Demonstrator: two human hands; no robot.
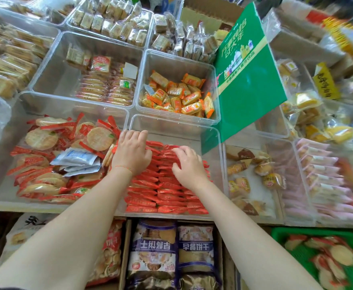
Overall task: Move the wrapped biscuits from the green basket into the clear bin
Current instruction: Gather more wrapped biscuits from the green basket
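Both hands, left (pixel 132 151) and right (pixel 189 166), press flat on red-wrapped round biscuits (pixel 150 190) standing in rows in the clear plastic bin (pixel 218 147), while the green mesh basket (pixel 276 234) waits low beside the right forearm, nearer that hand.

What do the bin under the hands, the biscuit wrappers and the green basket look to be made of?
Bin: clear rigid plastic, glossy; the contents show through its walls.
Wrappers: thin shiny film, red, probably plastic; it creases and glints.
Basket: green plastic, seemingly a moulded mesh, though blurred here.
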